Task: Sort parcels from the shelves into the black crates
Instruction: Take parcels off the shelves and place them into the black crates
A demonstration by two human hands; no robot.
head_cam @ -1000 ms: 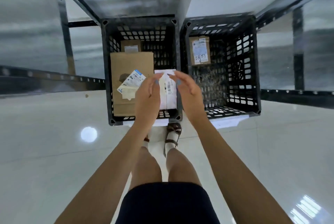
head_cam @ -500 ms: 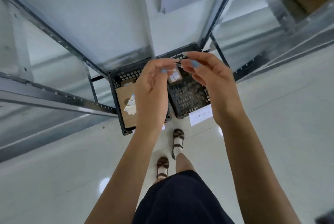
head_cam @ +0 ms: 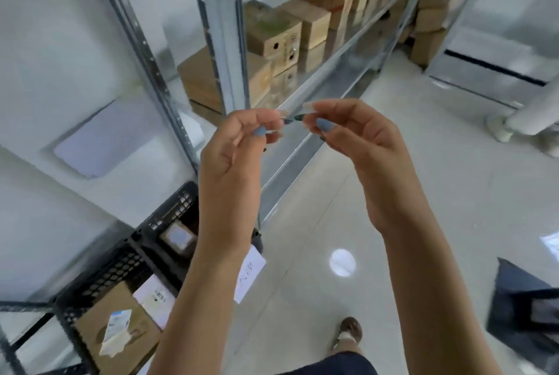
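Note:
My left hand (head_cam: 239, 145) and my right hand (head_cam: 357, 132) are raised in front of me, fingers curled, their fingertips meeting; no parcel is in either. Two black crates stand at the lower left under the shelf. The nearer crate (head_cam: 75, 302) holds a brown parcel (head_cam: 121, 332) and a white parcel (head_cam: 154, 299). In the farther crate (head_cam: 172, 211) lies a small brown box (head_cam: 177, 237). Several cardboard parcels (head_cam: 314, 21) fill the metal shelf ahead, and a flat white parcel (head_cam: 102, 139) lies on the left shelf.
A steel shelf post (head_cam: 220, 42) rises just beyond my hands. A white paper label (head_cam: 249, 276) hangs by the farther crate. Another dark crate (head_cam: 526, 311) sits at the lower right. A person's leg and shoe (head_cam: 499, 129) show at the right edge.
The view has swung up from the crates to the shelves. My hands let go of the white parcel in the nearer crate, then rose with their fingertips together.

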